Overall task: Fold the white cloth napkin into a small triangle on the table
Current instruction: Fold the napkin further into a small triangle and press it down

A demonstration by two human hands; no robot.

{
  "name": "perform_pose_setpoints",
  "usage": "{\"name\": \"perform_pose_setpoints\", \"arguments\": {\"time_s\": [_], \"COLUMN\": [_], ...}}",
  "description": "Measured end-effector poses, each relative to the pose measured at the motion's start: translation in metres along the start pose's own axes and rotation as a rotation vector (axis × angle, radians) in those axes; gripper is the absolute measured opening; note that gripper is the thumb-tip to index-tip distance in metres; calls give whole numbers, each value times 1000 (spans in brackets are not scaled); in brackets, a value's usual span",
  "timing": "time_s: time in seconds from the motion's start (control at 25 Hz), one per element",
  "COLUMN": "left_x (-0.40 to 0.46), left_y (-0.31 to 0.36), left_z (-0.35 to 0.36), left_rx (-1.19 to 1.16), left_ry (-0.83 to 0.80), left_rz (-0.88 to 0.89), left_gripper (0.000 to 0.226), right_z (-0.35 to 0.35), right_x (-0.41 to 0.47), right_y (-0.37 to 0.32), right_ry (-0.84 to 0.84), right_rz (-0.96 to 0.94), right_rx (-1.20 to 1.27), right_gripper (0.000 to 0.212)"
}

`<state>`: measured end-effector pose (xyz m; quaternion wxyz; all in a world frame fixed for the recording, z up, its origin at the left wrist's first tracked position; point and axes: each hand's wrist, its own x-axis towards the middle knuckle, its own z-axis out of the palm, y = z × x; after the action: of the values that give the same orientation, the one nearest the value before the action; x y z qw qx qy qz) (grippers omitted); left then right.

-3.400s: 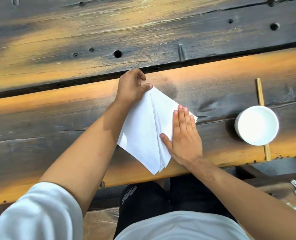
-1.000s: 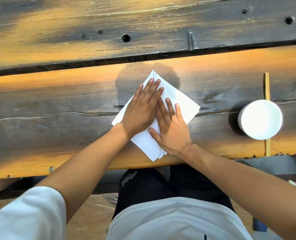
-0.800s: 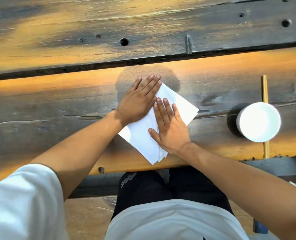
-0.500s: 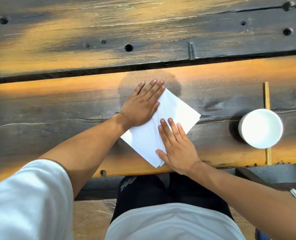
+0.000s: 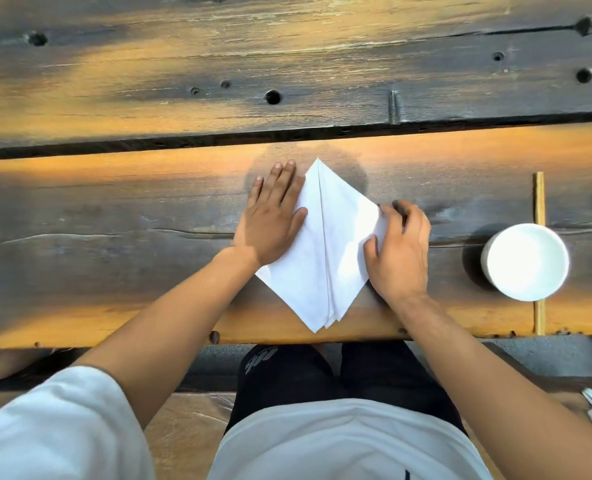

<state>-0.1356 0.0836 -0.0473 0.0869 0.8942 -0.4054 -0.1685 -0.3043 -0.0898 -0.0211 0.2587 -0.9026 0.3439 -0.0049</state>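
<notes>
The white napkin [image 5: 325, 251] lies near the table's [image 5: 114, 209] front edge. The left hand [image 5: 270, 216] presses it flat, fingers straight. The right hand [image 5: 400, 254] pinches its right corner.

Both arms come up from the bottom corners of the frame and meet around the middle, bare forearms, short white sleeves down at the lower left. The left hand [image 5: 272, 216] lies flat, palm down, fingers straight and close together pointing toward the top of the frame, thumb stuck out to the right, pressing on the napkin [image 5: 325, 258]. The right hand [image 5: 400, 254] sits just right of center, knuckles up, fingers curled over and thumb tucked in, pinching the napkin's right corner. The wrists sit well apart and roughly level.
</notes>
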Motion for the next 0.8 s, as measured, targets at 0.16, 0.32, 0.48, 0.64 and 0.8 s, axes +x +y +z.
{"name": "perform_pose_setpoints", "arguments": {"time_s": [0.16, 0.32, 0.48, 0.64, 0.8], "left_x": [-40, -63, -64, -70, -88], "left_y": [-12, -9, 0, 9, 32], "left_z": [10, 23, 27, 28, 32], "left_rx": [51, 56, 55, 18, 0], "left_ry": [2, 14, 24, 39, 52], "left_rz": [105, 88, 30, -29, -106], "left_gripper": [58, 59, 58, 60, 63], "right_z": [1, -7, -12, -18, -27], "right_x": [18, 29, 41, 59, 86], "right_y": [-4, -4, -3, -7, -18], "right_ry": [-47, -146, -237, -246, -239], "right_rz": [98, 148, 182, 179, 157], "right_rx": [-131, -154, -6, 96, 140], "right_gripper": [55, 56, 39, 16, 16]}}
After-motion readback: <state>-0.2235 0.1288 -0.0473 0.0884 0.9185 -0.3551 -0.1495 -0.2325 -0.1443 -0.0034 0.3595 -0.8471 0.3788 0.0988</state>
